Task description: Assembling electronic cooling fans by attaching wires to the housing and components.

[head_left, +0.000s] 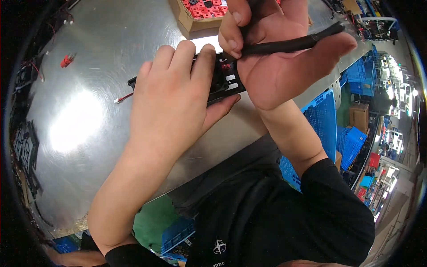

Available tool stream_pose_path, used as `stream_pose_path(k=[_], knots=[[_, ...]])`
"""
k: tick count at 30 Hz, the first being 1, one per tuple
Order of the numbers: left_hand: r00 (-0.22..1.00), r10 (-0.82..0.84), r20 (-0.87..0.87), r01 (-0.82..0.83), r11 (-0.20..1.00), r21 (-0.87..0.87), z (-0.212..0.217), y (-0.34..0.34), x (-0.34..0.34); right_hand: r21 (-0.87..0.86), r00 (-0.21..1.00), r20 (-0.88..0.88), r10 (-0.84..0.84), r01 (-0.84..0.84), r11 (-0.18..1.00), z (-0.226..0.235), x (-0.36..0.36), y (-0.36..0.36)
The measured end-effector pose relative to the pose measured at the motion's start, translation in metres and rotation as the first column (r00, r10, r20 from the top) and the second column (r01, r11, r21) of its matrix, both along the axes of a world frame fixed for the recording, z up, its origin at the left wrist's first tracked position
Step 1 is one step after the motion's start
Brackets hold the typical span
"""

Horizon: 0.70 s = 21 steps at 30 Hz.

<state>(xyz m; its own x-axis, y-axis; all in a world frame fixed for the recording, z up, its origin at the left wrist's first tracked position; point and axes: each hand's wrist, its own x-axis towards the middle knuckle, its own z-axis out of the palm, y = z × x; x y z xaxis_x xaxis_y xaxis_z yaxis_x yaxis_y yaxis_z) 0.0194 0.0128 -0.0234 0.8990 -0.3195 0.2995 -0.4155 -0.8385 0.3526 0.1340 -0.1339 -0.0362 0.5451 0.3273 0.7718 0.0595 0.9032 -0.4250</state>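
Housing (225, 82) lies beneath the gripping left hand (171, 89).

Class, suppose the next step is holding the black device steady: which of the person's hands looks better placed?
Left, probably: the left hand spans the black device, fingers over it, while the right hand has a black rod-shaped thing across its palm.

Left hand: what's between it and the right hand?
In the head view, the exposed part of the black case, with white rectangles on it, lies between the left hand and the right hand.
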Motion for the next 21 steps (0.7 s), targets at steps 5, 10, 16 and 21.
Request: stream_pose_path(k=[5, 10, 16, 21], knots=[[1.000, -0.001, 0.018, 0.001, 1.000, -0.014, 0.001, -0.001, -0.001, -0.016, 0.993, -0.119, 0.003, -0.005, 1.000, 0.011, -0.010, -0.001], [0.999, 0.037, 0.014, -0.038, 0.999, 0.034, -0.003, -0.003, -0.004, -0.040, 0.967, -0.255, 0.000, -0.011, 0.999, 0.015, -0.024, 0.004], [0.996, 0.094, 0.009, -0.094, 0.990, 0.107, 0.002, -0.006, -0.009, -0.063, 0.913, -0.408, 0.006, -0.035, 0.997, 0.030, -0.043, -0.005], [0.996, 0.084, 0.024, -0.086, 0.994, 0.070, -0.001, -0.006, -0.005, -0.080, 0.850, -0.527, -0.014, -0.033, 0.996, 0.037, -0.046, -0.010]])
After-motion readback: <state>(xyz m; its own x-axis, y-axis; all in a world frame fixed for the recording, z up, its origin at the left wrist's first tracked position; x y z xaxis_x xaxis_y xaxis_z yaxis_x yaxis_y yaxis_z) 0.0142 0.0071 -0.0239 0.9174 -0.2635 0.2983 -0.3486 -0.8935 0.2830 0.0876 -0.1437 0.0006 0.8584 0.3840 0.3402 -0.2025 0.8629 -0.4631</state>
